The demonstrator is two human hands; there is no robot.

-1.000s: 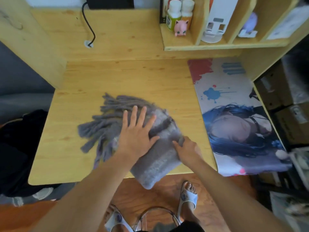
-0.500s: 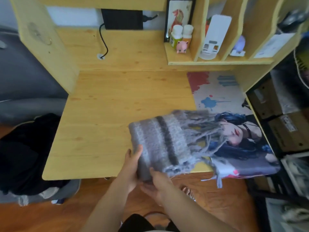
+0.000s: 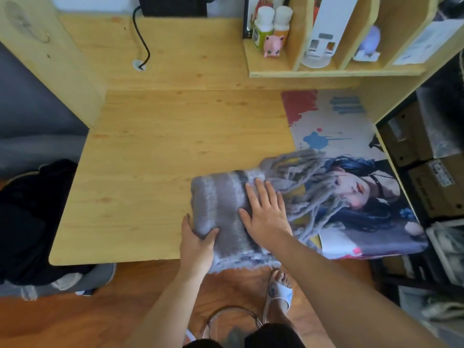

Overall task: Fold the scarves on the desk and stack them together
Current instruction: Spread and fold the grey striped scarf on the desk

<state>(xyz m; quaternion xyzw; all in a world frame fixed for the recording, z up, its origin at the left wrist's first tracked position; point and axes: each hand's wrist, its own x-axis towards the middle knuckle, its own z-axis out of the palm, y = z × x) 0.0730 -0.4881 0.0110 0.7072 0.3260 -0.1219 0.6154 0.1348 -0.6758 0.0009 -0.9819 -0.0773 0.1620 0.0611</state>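
Observation:
A folded grey knitted scarf (image 3: 221, 202) with darker stripes lies at the front edge of the wooden desk (image 3: 150, 156), its near end hanging over the edge. Its long fringe (image 3: 308, 187) spreads to the right over a printed desk mat (image 3: 336, 126). My left hand (image 3: 198, 242) grips the scarf's near left corner, thumb on top. My right hand (image 3: 266, 212) lies flat on the scarf, fingers straight and spread, pressing it down. No other scarf shows on the desk.
A shelf unit (image 3: 326, 69) at the back right holds two bottles (image 3: 272, 23), a pink figure (image 3: 273, 45) and a white device (image 3: 324, 33). A black cable (image 3: 143, 43) runs down the back panel. Dark clothing (image 3: 27, 217) lies left of the desk. Cardboard boxes (image 3: 426, 172) stand to the right.
The scarf lay left of centre under my flat left hand, was lifted and turned, and now rests further right with its fringe over the mat. My right hand now presses it.

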